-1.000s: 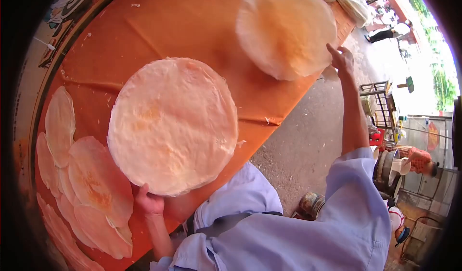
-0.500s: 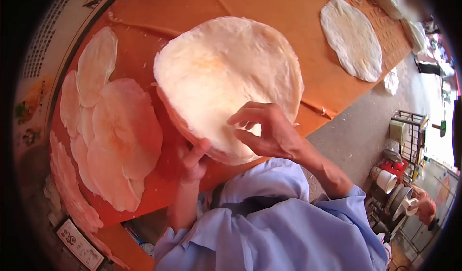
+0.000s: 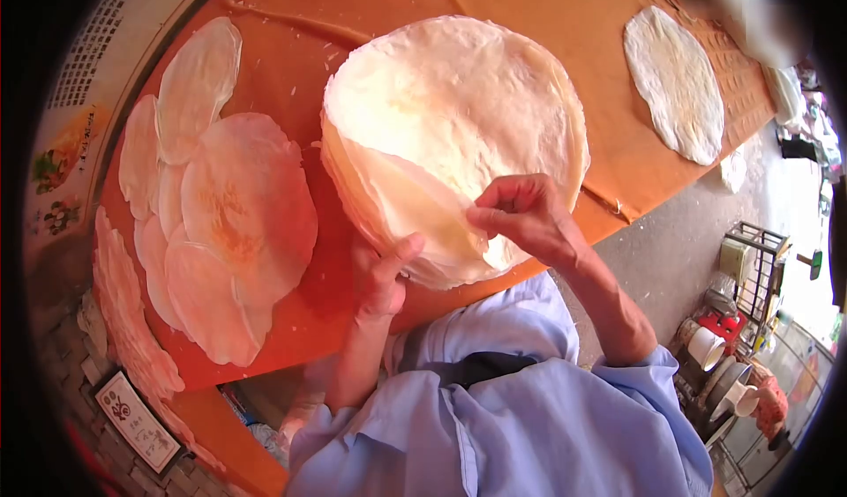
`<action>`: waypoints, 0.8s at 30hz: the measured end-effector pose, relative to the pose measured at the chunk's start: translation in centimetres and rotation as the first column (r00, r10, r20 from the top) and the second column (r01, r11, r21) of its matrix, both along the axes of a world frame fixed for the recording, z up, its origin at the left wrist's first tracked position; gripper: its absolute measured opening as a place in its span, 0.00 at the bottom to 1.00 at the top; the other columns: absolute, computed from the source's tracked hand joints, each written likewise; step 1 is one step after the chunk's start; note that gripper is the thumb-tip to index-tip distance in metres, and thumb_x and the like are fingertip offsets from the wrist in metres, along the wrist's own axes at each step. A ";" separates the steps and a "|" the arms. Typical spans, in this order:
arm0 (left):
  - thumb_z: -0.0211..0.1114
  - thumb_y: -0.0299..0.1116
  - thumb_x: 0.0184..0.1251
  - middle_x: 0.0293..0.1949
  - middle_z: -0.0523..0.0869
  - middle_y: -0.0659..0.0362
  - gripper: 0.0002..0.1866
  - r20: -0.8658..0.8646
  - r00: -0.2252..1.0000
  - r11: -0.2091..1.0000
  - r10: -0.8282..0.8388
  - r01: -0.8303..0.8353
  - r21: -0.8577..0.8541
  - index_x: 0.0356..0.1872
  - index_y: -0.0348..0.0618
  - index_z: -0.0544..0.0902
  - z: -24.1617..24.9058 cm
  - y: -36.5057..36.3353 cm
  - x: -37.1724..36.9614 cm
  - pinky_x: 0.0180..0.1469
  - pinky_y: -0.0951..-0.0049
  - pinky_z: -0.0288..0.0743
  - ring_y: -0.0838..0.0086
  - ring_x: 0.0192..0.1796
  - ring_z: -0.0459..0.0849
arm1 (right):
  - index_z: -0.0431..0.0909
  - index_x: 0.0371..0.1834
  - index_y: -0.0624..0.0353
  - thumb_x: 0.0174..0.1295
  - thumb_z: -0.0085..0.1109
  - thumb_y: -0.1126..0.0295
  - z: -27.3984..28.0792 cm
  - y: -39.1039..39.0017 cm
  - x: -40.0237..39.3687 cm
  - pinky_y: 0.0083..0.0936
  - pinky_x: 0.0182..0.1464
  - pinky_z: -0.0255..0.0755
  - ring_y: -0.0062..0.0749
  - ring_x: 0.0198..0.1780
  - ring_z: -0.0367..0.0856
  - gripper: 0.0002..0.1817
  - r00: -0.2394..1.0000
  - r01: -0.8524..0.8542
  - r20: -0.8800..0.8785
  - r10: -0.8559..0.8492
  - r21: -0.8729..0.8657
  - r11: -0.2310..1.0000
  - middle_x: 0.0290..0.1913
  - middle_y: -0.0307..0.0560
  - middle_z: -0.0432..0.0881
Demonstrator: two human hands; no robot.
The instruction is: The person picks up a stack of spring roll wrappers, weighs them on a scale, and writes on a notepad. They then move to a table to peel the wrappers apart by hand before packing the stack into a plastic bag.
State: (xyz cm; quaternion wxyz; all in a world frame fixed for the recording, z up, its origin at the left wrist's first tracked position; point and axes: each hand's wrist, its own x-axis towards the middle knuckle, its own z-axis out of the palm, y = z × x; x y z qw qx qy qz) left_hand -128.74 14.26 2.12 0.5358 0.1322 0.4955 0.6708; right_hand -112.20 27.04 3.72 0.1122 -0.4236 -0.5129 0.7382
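Observation:
A tall round stack of thin pale flatbread sheets [image 3: 494, 82] stands at the table's near side. My right hand [image 3: 529, 215] pinches the edge of the top sheet, thumb against fingers. That top flatbread sheet [image 3: 406, 188] is peeled up and folded over along its left part, showing a smoother, yellowish face. My left hand [image 3: 384, 276] holds the near left rim of the stack, its thumb over the edge and the fingers partly hidden beside the layers. Left of the stack, several loose thin sheets [image 3: 251, 197] lie overlapping on the orange cloth.
An orange cloth [image 3: 618, 135] covers the table. One oval sheet [image 3: 675, 82] lies at the far right. Crumpled strips [image 3: 132, 312] run along the left edge. A framed sign [image 3: 137, 422] is at lower left. A metal rack [image 3: 754, 263] and pots stand on the floor at right.
My right hand has closed on the top sheet's edge and lifted it, folding part of it over. My left thumb has come onto the rim. The camera view has shifted slightly.

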 end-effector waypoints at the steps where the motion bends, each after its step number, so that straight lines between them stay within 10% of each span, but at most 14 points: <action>1: 0.67 0.24 0.54 0.57 0.77 0.54 0.32 0.036 0.999 1.000 0.017 -0.016 -0.021 0.63 0.35 0.69 -0.1 -0.1 0.0 0.62 0.69 0.69 0.68 0.58 0.76 | 0.82 0.30 0.66 0.57 0.65 0.72 -0.2 -0.2 -0.3 0.19 0.32 0.71 0.17 0.28 0.76 0.06 0.999 0.047 0.016 -0.048 0.058 0.997 0.26 0.40 0.83; 7: 0.65 0.24 0.53 0.56 0.77 0.56 0.32 -0.002 0.995 0.967 0.097 -0.094 -0.236 0.63 0.37 0.69 -0.1 0.0 0.4 0.59 0.68 0.72 0.68 0.58 0.77 | 0.78 0.31 0.62 0.52 0.62 0.75 0.1 -4.1 -3.1 0.36 0.33 0.76 0.51 0.30 0.82 0.05 0.993 -0.110 0.112 0.029 0.840 0.531 0.24 0.54 0.79; 10: 0.65 0.24 0.53 0.57 0.77 0.57 0.32 0.027 0.984 0.924 0.175 -0.155 -0.351 0.63 0.39 0.69 -2.7 -0.7 0.0 0.59 0.65 0.74 0.66 0.59 0.77 | 0.77 0.27 0.62 0.53 0.62 0.74 -1.5 -1.7 -1.0 0.35 0.30 0.74 0.48 0.25 0.79 0.05 0.996 -0.048 0.091 -0.022 0.691 0.721 0.22 0.55 0.78; 12: 0.65 0.24 0.52 0.57 0.78 0.57 0.33 0.161 0.962 0.864 0.219 -0.115 -0.491 0.64 0.42 0.69 -4.4 -2.2 -1.1 0.59 0.62 0.75 0.63 0.59 0.77 | 0.75 0.24 0.64 0.57 0.61 0.74 -1.2 1.8 0.8 0.26 0.22 0.64 0.22 0.19 0.65 0.07 0.969 0.113 0.125 -0.214 0.544 0.831 0.15 0.50 0.69; 14: 0.65 0.23 0.52 0.58 0.77 0.57 0.35 0.287 0.934 0.926 0.214 -0.100 -0.365 0.66 0.45 0.68 -5.8 -2.7 -1.6 0.61 0.59 0.75 0.61 0.61 0.76 | 0.75 0.24 0.64 0.57 0.60 0.76 -0.5 3.3 1.2 0.25 0.22 0.63 0.17 0.22 0.63 0.06 0.956 0.256 0.007 -0.293 0.467 0.846 0.15 0.51 0.66; 18: 0.63 0.21 0.54 0.58 0.78 0.54 0.34 0.260 0.942 0.945 0.210 -0.127 -0.302 0.66 0.41 0.67 -7.8 -3.6 -2.1 0.64 0.59 0.72 0.59 0.60 0.77 | 0.77 0.26 0.63 0.58 0.61 0.72 -1.5 2.3 0.5 0.31 0.26 0.70 0.24 0.23 0.79 0.07 0.986 -0.081 0.149 -0.072 0.814 0.575 0.18 0.43 0.76; 19: 0.63 0.21 0.53 0.58 0.78 0.54 0.34 0.256 0.943 0.947 0.213 -0.135 -0.291 0.66 0.41 0.67 -8.2 -3.8 -2.4 0.64 0.58 0.72 0.59 0.60 0.77 | 0.80 0.29 0.63 0.60 0.60 0.68 -1.0 5.3 2.1 0.27 0.30 0.73 0.24 0.25 0.80 0.08 0.968 0.244 -0.039 -0.248 0.384 0.891 0.21 0.42 0.81; 20: 0.63 0.21 0.53 0.58 0.78 0.54 0.34 0.233 0.946 0.944 0.225 -0.153 -0.292 0.66 0.41 0.67 -8.5 -4.2 -3.0 0.65 0.58 0.72 0.59 0.61 0.76 | 0.81 0.31 0.64 0.63 0.58 0.66 1.2 7.7 3.5 0.23 0.32 0.75 0.23 0.27 0.81 0.11 0.942 0.314 0.033 -0.335 0.274 0.909 0.25 0.41 0.83; 24: 0.63 0.23 0.54 0.60 0.76 0.51 0.34 0.168 0.970 0.960 0.175 -0.130 -0.247 0.67 0.40 0.66 -6.4 -4.2 -4.8 0.65 0.57 0.71 0.58 0.62 0.75 | 0.82 0.34 0.64 0.63 0.61 0.66 6.7 16.4 9.4 0.19 0.30 0.73 0.20 0.26 0.80 0.10 0.895 0.444 -0.147 -0.420 0.364 0.819 0.25 0.40 0.82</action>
